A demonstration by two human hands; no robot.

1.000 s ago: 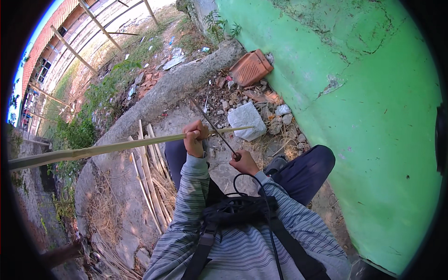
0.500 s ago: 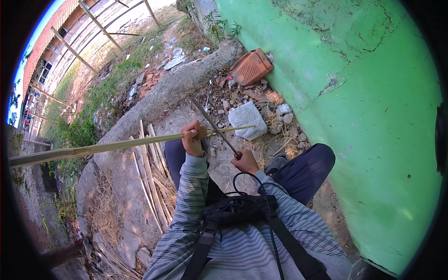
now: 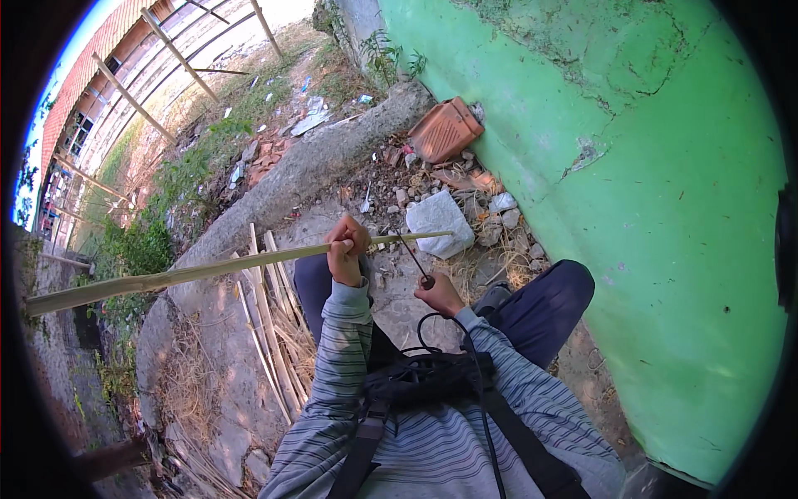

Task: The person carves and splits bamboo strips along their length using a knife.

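My left hand (image 3: 346,249) is closed round a long pale bamboo strip (image 3: 166,279), its fingers wrapped tightly. The strip crosses in front of me, its wide end at the far left and its thin tip to the right. My right hand (image 3: 442,295) grips a knife (image 3: 413,256) by its dark handle. Seen nearly edge-on, the blade points up and left, meeting or passing close by the strip just right of my left hand. Whether it touches the strip I cannot tell. Behind the thin tip lies a rough white block (image 3: 436,208) on the ground.
Several split bamboo strips (image 3: 270,320) lie beside my left knee. A green wall (image 3: 657,249) rises on the right. Ahead are rubble, an orange roof tile (image 3: 446,130) and a curved concrete ledge (image 3: 283,183). A black cable (image 3: 428,318) hangs near my right wrist.
The knife has turned so its blade shows thinner and shorter, with its tip lower, near the strip. My right hand has shifted only slightly. My left hand still holds the strip in place.
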